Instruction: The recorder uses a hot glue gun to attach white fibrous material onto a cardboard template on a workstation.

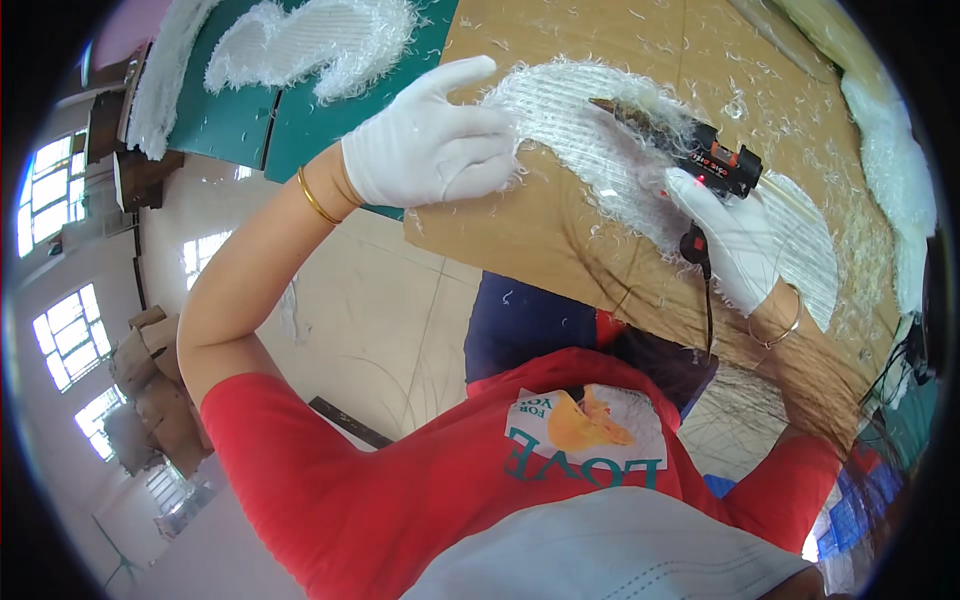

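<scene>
A curved white ribbed piece with a fluffy, fringed edge (565, 112) lies on a brown cardboard sheet (540, 240). My left hand (440, 140), in a white glove, rests at the left end of this piece. Its thumb is stretched away from the other fingers, and nothing shows gripped in it. In my right hand (735, 240), also gloved, is a black corded handheld power tool (728, 165) with a narrow tip and a small red light. The tip points left over the fluffy piece, and loose white fibres partly cover it. The tool's exact kind is unclear.
Another fluffy white piece (310, 45) lies on the green tabletop (225, 130) at the far left. White fluffy material (890, 160) lines the right edge. Loose fibre scraps are scattered over the cardboard. The tool's black cord (709, 310) hangs past the cardboard's near edge.
</scene>
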The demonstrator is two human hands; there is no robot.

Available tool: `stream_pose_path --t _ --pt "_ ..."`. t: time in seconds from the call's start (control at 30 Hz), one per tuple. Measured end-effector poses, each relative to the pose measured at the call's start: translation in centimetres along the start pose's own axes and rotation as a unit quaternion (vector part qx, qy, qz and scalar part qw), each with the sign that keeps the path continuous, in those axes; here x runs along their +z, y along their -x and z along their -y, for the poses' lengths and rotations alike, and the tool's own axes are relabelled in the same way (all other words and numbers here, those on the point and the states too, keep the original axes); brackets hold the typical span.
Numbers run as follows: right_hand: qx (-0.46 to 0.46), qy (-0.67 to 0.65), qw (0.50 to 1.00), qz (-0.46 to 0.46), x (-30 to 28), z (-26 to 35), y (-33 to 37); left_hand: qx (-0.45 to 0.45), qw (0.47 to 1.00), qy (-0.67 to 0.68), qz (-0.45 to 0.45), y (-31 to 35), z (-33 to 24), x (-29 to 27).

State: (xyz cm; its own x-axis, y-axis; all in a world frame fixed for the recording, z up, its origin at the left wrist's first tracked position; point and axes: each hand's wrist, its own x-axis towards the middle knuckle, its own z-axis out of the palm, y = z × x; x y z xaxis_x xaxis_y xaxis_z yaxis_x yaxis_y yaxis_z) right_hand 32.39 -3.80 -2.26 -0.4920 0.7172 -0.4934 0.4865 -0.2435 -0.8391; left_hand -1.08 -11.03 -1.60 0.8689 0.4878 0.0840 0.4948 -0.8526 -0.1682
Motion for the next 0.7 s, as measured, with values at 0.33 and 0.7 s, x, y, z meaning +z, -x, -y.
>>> stream_pose_path --t 0.33,0.7 --pt "-0.018 -0.001 1.000 -0.002 0.8 -1.5 -1.1 0.031 0.999 0.001 0.033 0.0 -1.1 -0.1" --pt "0.031 0.020 0.999 0.011 -0.5 -0.3 -0.4 -0.153 0.965 0.211 0.020 0.9 -3.0 -0.4"
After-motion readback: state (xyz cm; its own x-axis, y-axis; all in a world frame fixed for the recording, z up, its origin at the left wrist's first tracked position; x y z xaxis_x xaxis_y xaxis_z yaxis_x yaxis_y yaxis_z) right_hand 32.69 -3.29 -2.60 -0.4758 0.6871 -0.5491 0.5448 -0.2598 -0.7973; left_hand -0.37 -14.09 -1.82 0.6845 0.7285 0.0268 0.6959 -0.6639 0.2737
